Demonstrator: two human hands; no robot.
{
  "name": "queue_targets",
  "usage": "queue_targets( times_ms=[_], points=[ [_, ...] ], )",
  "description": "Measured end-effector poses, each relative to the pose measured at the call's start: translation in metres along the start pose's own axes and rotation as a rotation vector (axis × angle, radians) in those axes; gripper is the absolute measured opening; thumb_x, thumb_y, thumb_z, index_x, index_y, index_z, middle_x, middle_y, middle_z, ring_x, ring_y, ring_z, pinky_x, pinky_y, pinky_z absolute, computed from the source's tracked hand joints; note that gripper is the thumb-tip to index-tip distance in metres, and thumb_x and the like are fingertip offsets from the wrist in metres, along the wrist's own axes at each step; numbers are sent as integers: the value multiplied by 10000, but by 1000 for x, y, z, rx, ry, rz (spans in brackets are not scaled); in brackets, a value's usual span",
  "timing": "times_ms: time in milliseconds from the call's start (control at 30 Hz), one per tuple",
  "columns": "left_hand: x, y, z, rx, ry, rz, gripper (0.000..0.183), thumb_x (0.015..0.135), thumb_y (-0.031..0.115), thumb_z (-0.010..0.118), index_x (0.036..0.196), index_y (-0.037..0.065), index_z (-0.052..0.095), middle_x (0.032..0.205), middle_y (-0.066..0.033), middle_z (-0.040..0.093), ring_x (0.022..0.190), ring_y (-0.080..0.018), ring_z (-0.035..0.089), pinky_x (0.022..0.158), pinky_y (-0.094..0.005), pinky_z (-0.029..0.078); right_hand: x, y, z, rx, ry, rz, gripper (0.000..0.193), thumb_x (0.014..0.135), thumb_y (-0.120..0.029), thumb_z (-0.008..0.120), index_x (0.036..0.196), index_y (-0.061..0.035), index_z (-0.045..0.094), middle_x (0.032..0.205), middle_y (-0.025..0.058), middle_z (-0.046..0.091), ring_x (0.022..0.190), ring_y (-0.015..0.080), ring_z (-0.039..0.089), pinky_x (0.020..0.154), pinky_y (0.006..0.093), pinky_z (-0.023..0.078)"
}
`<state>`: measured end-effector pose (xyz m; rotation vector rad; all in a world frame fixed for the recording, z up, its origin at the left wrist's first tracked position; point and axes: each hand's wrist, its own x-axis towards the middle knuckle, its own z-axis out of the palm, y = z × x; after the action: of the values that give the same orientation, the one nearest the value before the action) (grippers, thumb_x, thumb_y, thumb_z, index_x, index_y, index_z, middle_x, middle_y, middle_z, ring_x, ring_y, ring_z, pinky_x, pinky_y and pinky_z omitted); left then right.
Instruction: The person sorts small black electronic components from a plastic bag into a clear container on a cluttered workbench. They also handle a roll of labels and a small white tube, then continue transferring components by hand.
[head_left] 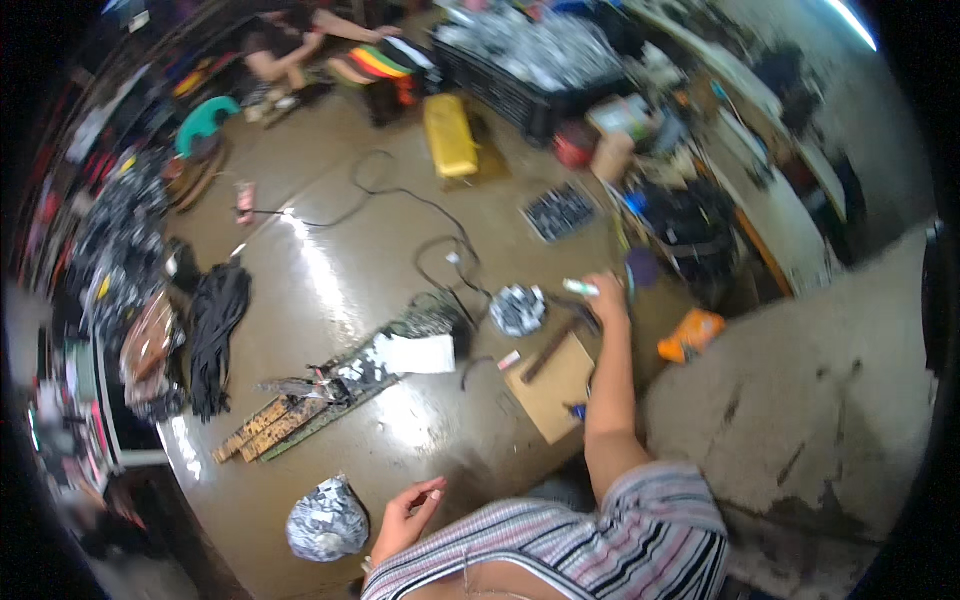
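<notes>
My right hand (608, 298) reaches out over the right side of the table, its fingers closed around a small white-and-green tube-like thing (580, 288). Blur hides its exact kind. Just left of it lies a clear bag of grey and white pieces (518, 310). Below the hand, a dark brown strip (550, 350) rests on a tan board (562, 400). My left hand (408, 512) hovers at the near table edge, fingers apart and holding nothing. Beside it, on the left, sits another bag of grey and white pieces (328, 522).
Patterned straps (290, 420) and a white paper (420, 354) lie mid-table; black cords (215, 340) lie left. A dark cable (440, 215) loops behind. Farther off are a yellow stool-like block (450, 135), a black crate (500, 85) and a person (290, 60). An orange packet (690, 335) lies right.
</notes>
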<state>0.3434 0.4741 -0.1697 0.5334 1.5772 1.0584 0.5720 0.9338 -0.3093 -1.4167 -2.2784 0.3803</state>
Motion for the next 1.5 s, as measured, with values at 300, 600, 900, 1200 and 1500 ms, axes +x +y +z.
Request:
queue_targets(
  times_ms=[300, 600, 900, 1200, 1500],
  points=[
    [39, 41, 11, 251, 311, 657, 308, 861, 82, 630, 1166, 41, 609, 1134, -134, 595, 972, -205, 610, 803, -285, 507, -98, -206, -50, 1337, -401, 250, 303, 707, 26, 741, 980, -26, 622, 951, 65, 663, 831, 119, 622, 740, 257, 512],
    [-31, 11, -48, 384, 424, 595, 292, 756, 84, 737, 1036, 33, 671, 860, -113, 690, 708, -178, 673, 602, -279, 523, -192, -321, -26, 1301, -1541, 262, 268, 879, -141, 639, 1062, 44, 575, 912, 112, 649, 744, 149, 628, 652, 242, 501],
    [-24, -30, -46, 579, 636, 575, 299, 896, 279, 573, 728, 35, 535, 618, -117, 494, 525, -262, 533, 509, -379, 415, -214, -342, -22, 1231, -1523, 85, 223, 903, -146, 607, 1026, 40, 602, 842, 90, 650, 663, 76, 589, 563, 225, 472],
    [-77, -147, -71, -1469, -366, -441, 449, 976, 327, 422, 571, 139, 470, 501, 49, 356, 472, -57, 353, 438, -226, 293, -238, -372, -9, 612, -864, -1459, 268, 761, -128, 575, 1004, -16, 578, 1033, 115, 588, 914, 273, 582, 762, 375, 487],
    [-112, -399, 11, -533, 658, -690, 326, 948, 323, 448, 710, 103, 477, 584, 14, 447, 533, -109, 451, 519, -233, 369, -185, -442, -87, 1361, -747, -858, 231, 893, -172, 588, 1002, 28, 627, 985, 156, 653, 836, 284, 639, 724, 335, 517]
  ],
)
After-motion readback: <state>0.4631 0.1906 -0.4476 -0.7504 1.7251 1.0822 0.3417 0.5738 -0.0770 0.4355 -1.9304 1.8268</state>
